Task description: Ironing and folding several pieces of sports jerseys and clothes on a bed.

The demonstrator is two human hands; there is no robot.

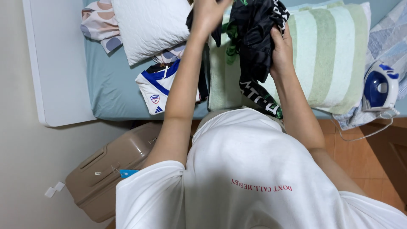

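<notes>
We see both hands up over the bed holding a black garment with green and white trim [254, 38]. The right hand [282, 46] is closed on a bunch of the cloth at its right edge, fingers wrapped round it. The left hand [207, 15] sits at the top of the garment, partly cut by the frame edge; it looks closed on the fabric, but we cannot tell the finger hold for sure. The garment hangs between and below the hands, crumpled, with its lower end dangling just under the right wrist, over the green-and-white striped towel [330, 55]. Below the left forearm lies a white and blue jersey [157, 87]; left of the left hand is a white pillow [148, 25]. Well to the right of the right hand a blue and white iron [379, 87] stands at the bed edge, its cord [364, 135] trailing off the side. Risks as we judge them: the loose tail could slip from the bunched hold and drop on the towel in a heap; the cloth could stay twisted, since the grip takes folds, not an edge; a wide swing right could brush the iron or snag its cord and tip it off. A tan suitcase [110, 169] sits on the floor under the left elbow.
</notes>
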